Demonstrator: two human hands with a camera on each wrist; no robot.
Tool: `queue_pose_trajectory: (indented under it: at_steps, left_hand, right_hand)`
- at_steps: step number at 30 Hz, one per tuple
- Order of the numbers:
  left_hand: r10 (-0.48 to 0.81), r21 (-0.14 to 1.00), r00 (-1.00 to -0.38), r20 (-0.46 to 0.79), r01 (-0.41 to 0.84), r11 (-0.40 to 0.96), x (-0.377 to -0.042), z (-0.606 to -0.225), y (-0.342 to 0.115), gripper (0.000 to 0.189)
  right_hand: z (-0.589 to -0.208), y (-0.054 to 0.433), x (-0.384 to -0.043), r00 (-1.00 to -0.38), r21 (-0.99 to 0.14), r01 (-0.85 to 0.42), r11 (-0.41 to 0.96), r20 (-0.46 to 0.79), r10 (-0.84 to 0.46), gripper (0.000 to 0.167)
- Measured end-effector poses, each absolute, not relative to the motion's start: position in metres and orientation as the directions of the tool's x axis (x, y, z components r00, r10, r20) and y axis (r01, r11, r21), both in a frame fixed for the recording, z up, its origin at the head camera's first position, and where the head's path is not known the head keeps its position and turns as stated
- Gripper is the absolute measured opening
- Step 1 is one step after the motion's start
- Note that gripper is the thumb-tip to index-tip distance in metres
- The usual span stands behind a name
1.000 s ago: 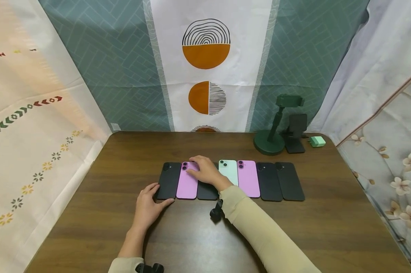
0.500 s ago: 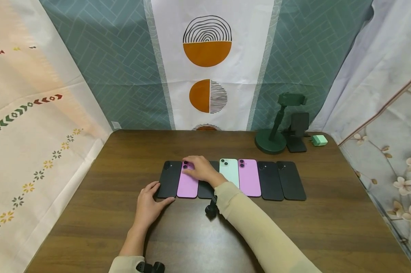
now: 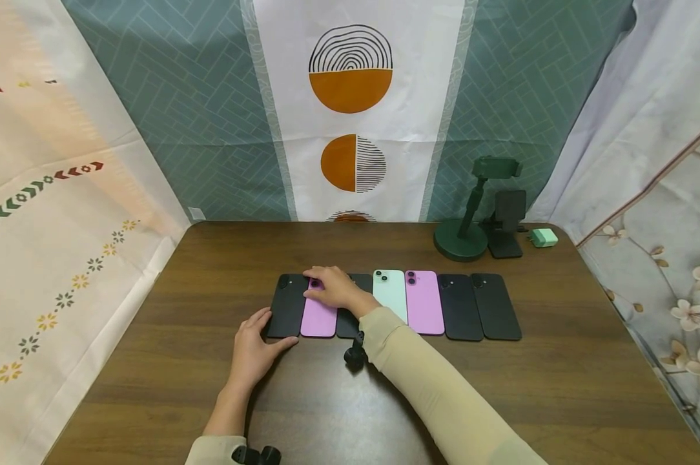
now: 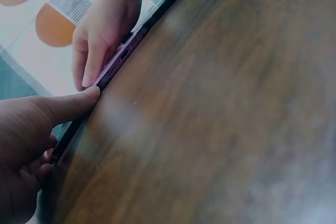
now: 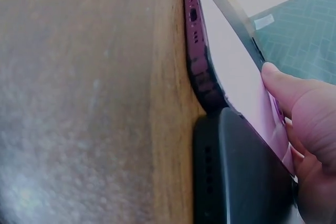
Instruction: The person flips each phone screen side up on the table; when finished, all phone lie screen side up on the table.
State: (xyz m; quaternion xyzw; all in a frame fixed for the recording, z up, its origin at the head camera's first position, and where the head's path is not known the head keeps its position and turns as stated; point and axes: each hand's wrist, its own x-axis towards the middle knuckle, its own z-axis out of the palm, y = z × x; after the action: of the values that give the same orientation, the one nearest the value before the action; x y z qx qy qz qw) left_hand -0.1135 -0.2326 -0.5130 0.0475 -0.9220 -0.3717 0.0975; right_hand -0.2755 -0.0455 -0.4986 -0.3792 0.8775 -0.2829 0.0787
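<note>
Several phones lie face down, side by side in one row. My left hand [image 3: 251,349] is at the leftmost black phone [image 3: 288,310]: its thumb touches the near edge by the right corner and its fingers rest along the left side. My right hand [image 3: 335,289] reaches over the pink phone [image 3: 319,316] beside it. Its thumb lies near the seam between the pink and black phones, and its fingers are at the far end, partly covering the pink phone's cameras. In the right wrist view, the right thumb [image 5: 283,85] touches near that seam; the other fingertips are mostly hidden.
The row continues rightward with a black phone [image 3: 347,323], a mint phone [image 3: 390,294], a second pink phone [image 3: 424,303] and two black phones. A green stand [image 3: 460,240], a black phone stand [image 3: 504,226] and a mint charger [image 3: 543,237] stand at the back right of the wooden table [image 3: 170,361].
My right hand has slid left along the far end of the pink phone, towards the leftmost black phone. The left hand stays where it was; the phones look unmoved.
</note>
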Motion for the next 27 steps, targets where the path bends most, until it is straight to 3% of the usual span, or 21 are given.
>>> queue_pose_trajectory:
  at_steps: [11,18,27]
  left_hand:
    - [-0.157,0.667,-0.967,0.199,0.016,0.744,-0.1143,-0.5150,-0.2334,0.080]
    - [-0.140,0.662,-0.965,0.223,0.044,0.748,-0.1130,-0.5163,-0.2354,0.076]
    - [-0.089,0.639,-0.962,0.256,0.099,0.763,-0.1130,-0.5178,-0.2386,0.069]
  right_hand:
    - [-0.4970,-0.0476,-0.2741,-0.738,-0.616,-0.550,0.565,0.041,-0.673,0.061]
    - [-0.4996,-0.0471,-0.2747,-0.762,-0.681,-0.511,0.525,0.077,-0.643,0.051]
    - [-0.4982,-0.0540,-0.2719,-0.717,-0.690,-0.582,0.430,0.186,-0.672,0.058]
